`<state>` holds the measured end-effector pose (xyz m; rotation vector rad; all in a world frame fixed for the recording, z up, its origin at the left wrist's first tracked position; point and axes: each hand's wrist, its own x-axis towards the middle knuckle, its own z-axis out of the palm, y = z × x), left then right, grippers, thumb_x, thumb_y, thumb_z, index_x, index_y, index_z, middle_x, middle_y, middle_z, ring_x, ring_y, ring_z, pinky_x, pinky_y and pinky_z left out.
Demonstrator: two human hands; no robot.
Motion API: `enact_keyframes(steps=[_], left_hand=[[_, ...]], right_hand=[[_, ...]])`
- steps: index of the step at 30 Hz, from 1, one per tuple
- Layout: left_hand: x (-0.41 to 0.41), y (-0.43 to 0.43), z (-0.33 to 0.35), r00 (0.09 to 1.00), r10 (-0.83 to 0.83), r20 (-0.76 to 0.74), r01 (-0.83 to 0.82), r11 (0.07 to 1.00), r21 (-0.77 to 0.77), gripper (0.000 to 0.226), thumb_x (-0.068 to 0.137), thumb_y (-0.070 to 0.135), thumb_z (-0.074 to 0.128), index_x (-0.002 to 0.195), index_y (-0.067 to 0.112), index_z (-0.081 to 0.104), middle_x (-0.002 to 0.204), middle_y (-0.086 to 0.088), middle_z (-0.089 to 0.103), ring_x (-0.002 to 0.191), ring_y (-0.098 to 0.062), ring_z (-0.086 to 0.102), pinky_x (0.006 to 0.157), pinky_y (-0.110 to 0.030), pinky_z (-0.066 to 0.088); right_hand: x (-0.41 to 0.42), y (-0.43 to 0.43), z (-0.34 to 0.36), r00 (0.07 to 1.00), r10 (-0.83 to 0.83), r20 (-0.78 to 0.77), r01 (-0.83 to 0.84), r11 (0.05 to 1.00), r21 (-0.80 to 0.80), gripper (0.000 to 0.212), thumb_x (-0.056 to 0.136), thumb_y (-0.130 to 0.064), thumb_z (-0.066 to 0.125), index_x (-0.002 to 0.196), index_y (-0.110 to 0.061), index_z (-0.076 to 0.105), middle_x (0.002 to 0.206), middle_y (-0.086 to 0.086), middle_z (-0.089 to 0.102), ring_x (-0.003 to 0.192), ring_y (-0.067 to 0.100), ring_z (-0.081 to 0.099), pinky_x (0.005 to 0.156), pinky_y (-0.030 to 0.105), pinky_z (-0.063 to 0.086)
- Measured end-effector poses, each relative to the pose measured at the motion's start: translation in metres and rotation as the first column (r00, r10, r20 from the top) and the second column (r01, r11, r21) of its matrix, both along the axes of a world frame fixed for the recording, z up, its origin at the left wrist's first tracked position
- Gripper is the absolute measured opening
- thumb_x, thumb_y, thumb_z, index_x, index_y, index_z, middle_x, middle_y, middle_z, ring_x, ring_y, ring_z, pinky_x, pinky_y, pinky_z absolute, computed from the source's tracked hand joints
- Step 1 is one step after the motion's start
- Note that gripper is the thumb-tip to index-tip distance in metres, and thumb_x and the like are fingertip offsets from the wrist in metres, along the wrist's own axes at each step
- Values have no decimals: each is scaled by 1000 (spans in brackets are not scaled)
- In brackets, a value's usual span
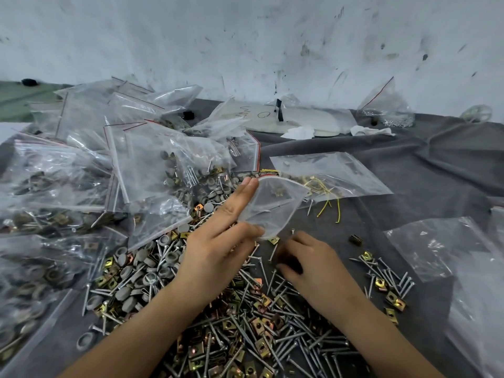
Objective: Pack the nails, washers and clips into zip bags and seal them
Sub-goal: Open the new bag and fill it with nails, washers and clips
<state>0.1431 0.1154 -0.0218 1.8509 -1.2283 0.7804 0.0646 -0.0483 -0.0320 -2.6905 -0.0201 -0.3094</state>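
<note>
Found left hand (218, 241) at frame centre pinching small clear zip bag (275, 203) between thumb and straight fingers, bag mouth gaping. Found right hand (308, 264) just below it, fingers curled down onto loose nails (286, 342) and clips (259, 326) spread across lower frame; cannot tell whether anything is gripped. Noted grey washers (131, 268) lower left and filled bags (163, 159) heaped upper left on cloth-covered counter (409, 165).

Bag (272, 205) in left hand (218, 241): clear plastic film, glossy, creased. Nails (300, 342) below it: bright silvery metal, shiny. Clips (259, 326) among them: yellow-plated metal, glossy. Washers (128, 293) left of hand: grey, matt. Cloth (409, 159) far right: dark grey, matt, wrinkled.
</note>
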Motion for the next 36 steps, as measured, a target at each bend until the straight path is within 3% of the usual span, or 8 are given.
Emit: enact_keyframes(steps=[8,15,19,21,23,29,32,36], left_hand=[[-1,-1,1,998,-61,18,60,998,21,25,92,8,52,76,-2,68,137,-23,45,131,-32,46,105,-39,44],[0,-1,0,999,-48,13,48,999,-5,14,85,1,57,78,-3,69,129,-14,54,125,-24,52,103,-32,45],[1,-1,-3,999,15,-31,-15,1000,-15,18,88,8,55,82,0,70,124,-13,58,113,-23,60,91,-31,51],[2,-1,-3,998,40,-41,-41,998,-38,18,88,7,54,83,0,70,125,-11,58,107,-21,61,88,-31,51],[3,-1,-3,998,53,-25,-54,998,-40,17,89,7,56,87,0,71,126,-10,58,101,-18,60,86,-31,50],[2,-2,-5,998,-47,-30,48,999,13,13,91,12,59,95,6,69,130,-4,55,98,-15,59,78,-33,52],[3,-1,-5,997,-71,-20,71,997,30,12,89,10,59,95,7,69,132,-3,52,98,-15,58,78,-31,51],[2,0,-6,994,-103,-20,104,993,63,13,87,8,60,96,11,70,133,-2,51,103,-14,56,78,-31,50]], right_hand=[[2,-6,-6,998,58,-1,-58,998,-28,33,93,-15,54,121,-30,62,111,-4,53,105,16,50,89,31,43],[6,-5,-8,994,99,53,-98,995,-10,49,92,-17,56,138,-26,44,144,-7,43,132,15,39,109,30,31],[-5,0,11,980,176,92,-174,984,-37,29,83,-14,60,112,-18,61,111,-3,63,99,16,58,84,33,49],[-13,6,25,949,236,208,-230,972,-52,16,74,-11,60,89,-15,63,85,-4,63,73,13,58,61,33,52],[-18,10,32,895,274,353,-263,961,-79,13,74,-8,58,83,-14,66,79,-2,61,67,13,57,55,30,50],[-20,14,31,740,144,657,-29,983,-183,12,82,-6,59,81,-6,70,80,5,64,78,22,55,71,31,45],[-16,9,27,771,7,636,142,973,-182,13,82,-12,57,83,-10,70,80,0,66,85,23,56,78,32,40],[-15,4,26,872,-25,489,120,979,-164,25,86,-30,51,85,-18,72,85,-6,68,92,19,55,83,33,36]])
